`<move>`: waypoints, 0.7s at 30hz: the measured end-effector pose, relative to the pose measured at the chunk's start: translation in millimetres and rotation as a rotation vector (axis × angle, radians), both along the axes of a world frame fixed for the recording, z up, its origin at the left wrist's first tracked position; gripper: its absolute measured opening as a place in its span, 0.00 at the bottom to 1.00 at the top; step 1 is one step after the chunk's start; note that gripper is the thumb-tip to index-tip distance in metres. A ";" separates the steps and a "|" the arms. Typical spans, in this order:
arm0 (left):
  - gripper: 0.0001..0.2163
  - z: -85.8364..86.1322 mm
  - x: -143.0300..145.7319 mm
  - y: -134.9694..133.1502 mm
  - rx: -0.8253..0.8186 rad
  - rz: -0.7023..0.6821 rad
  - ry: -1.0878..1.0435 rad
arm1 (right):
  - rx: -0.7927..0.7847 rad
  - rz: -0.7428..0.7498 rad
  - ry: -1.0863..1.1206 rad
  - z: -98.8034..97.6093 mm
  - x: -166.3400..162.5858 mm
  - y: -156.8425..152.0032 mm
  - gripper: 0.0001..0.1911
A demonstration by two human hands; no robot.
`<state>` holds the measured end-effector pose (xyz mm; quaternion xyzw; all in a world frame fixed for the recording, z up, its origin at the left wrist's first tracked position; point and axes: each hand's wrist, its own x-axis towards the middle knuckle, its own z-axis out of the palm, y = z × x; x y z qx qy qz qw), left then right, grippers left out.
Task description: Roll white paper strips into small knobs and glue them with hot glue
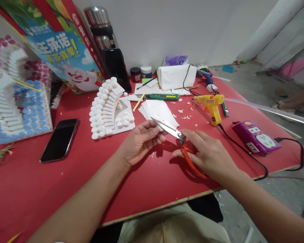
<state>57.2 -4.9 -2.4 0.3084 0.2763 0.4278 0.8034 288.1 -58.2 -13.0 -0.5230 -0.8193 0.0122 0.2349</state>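
Observation:
My right hand (205, 152) is closed round the red handles of a pair of scissors (168, 127), whose blades point left toward my other hand. My left hand (147, 136) pinches a small white piece (161, 129), partly hidden by the blades; it looks like paper, though its exact shape is unclear. Behind the hands lies a stack of white paper sheets (158, 109). To the left stands a curved white stepped model (108, 113), edged with rows of white rounded pieces, with several loose white rounded pieces (124, 120) on its base.
A yellow glue gun (211, 106) and a purple power socket box (257, 136) with cords lie to the right. A green utility knife (164, 97) rests behind the paper. At left are a phone (59, 140), a blue-and-white model (34, 108) and a colourful bag (63, 50).

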 end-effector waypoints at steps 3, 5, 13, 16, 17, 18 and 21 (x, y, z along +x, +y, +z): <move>0.07 1.0 -0.5 -0.1 -0.032 0.013 -0.022 | -0.076 -0.017 0.122 7.8 2.1 0.5 0.26; 0.08 1.6 -1.3 -0.1 -0.076 0.024 -0.043 | -0.143 -0.059 0.144 14.2 5.1 1.9 0.28; 0.04 -1.8 -2.8 -0.4 -0.090 -0.020 -0.120 | -0.084 0.010 -0.011 15.3 0.9 4.1 0.35; 0.05 -5.2 -3.3 -0.5 -0.089 -0.019 -0.108 | -0.035 0.011 -0.068 12.1 -5.5 4.4 0.34; 0.05 -6.3 -3.7 -0.5 -0.086 -0.024 -0.097 | -0.022 0.009 -0.079 11.5 -6.7 4.8 0.34; 0.05 -7.4 -4.2 -0.4 -0.083 -0.030 -0.087 | -0.008 0.007 -0.088 11.1 -7.4 5.2 0.33; 0.04 -9.3 -5.2 0.1 -0.076 -0.045 -0.074 | 0.021 0.000 -0.120 10.6 -7.0 6.0 0.31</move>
